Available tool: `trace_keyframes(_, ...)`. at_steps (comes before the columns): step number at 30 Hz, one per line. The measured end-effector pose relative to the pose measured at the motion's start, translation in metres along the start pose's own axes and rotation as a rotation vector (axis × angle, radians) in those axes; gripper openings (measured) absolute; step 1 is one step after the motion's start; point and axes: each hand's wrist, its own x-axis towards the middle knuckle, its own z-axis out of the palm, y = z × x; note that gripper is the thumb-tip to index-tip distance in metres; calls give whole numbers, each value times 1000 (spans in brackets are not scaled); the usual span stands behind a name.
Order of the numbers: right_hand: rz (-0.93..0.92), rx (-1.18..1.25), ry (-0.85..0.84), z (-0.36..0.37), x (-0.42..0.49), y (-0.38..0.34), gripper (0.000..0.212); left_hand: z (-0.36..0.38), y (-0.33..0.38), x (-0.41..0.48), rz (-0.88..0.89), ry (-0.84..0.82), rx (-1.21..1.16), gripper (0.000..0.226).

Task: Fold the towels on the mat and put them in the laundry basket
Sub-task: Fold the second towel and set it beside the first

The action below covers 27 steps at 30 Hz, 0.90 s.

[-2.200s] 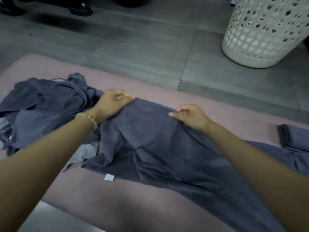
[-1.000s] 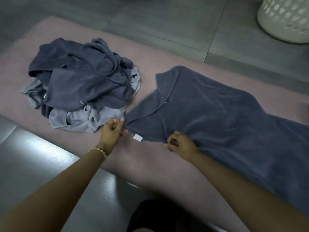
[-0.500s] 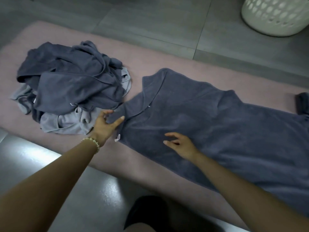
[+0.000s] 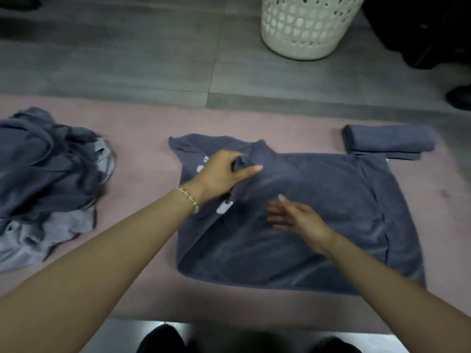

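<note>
Grey towel (image 4: pixel 331 212) corner partly hidden inside left hand (image 4: pixel 224 174)

The towel (image 4: pixel 331 212) under the hands is dark slate blue with white tags (image 4: pixel 224 207). Left of the left hand (image 4: pixel 224 174), the pile (image 4: pixel 46 174) mixes that blue with paler grey-blue. Beyond the right hand (image 4: pixel 298 217), the folded towel (image 4: pixel 387 141) is dark blue and the basket (image 4: pixel 303 26) cream, patterned with holes. The mat (image 4: pixel 142 179) is dusty pink, the floor (image 4: pixel 127 59) grey.

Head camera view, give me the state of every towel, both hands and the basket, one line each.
Dark grey spread towel: on pink mat, partly folded.
Left hand: grips that towel's fold.
Right hand: open, flat on it.
Crumpled grey towel pile: unfolded, on mat.
Folded dark grey towel: folded, on mat.
White perforated plastic laundry basket: upright on floor, inside hidden.
</note>
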Motion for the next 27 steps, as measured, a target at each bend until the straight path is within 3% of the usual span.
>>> trace_keyframes(2,151,189,-130,-5,-5,-11,60,36,28,10,79,14,-198,15)
trace_keyframes(4,224,416,-208,-10,-4,-15,71,69,40,10,85,-44,-222,23)
trace_keyframes(7,199,614,-176,-23,3,-15,58,103,31,5,27,-150,-185,37)
trace_keyframes(10,161,611,-52,-42,10,-13,37,116,23,7,11,-220,-247,39)
trace_keyframes(13,132,572,93,-62,15,-14,17,122,17,14,21,-258,-144,34)
trace_keyframes(16,88,630,215,-87,12,-20,17,133,19,20,8,-295,-132,9)
trace_keyframes(18,46,645,201,-106,8,-20,21,147,19,25,9,-253,-138,19)
trace_keyframes(20,48,522,148,-124,0,-11,26,163,15,27,5,-222,-118,15)
trace_keyframes(22,61,275,209,-145,-9,8,20,185,11,24,-15,-233,-81,9)
trace_keyframes(27,-137,-197,673,-207,-37,66,13,220,7,16,51,-191,88,47)
